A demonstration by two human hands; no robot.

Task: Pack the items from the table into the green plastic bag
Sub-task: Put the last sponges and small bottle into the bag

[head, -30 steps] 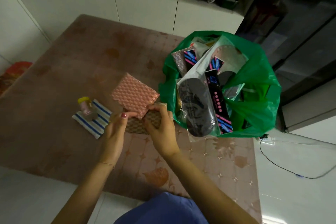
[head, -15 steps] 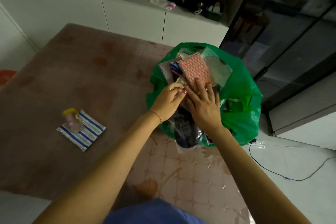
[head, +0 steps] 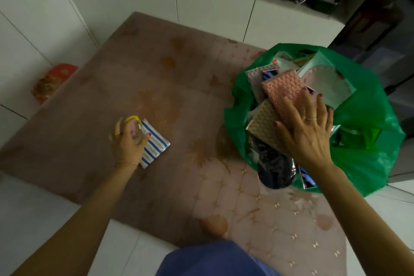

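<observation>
Right hand lies flat, fingers apart, pressing pink pouches into the bag so they settle. Left hand curls round the bottle, far left, ready to lift.

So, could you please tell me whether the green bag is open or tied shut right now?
Open. The green bag gapes wide, its rim spread around packets that stick up out of it, and the right hand rests flat on the pink packet inside.

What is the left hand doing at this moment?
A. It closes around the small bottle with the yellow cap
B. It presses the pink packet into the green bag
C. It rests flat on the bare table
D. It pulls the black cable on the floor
A: the left hand curls around the small bottle with the yellow cap, on the striped packet, far from the green bag.
</observation>
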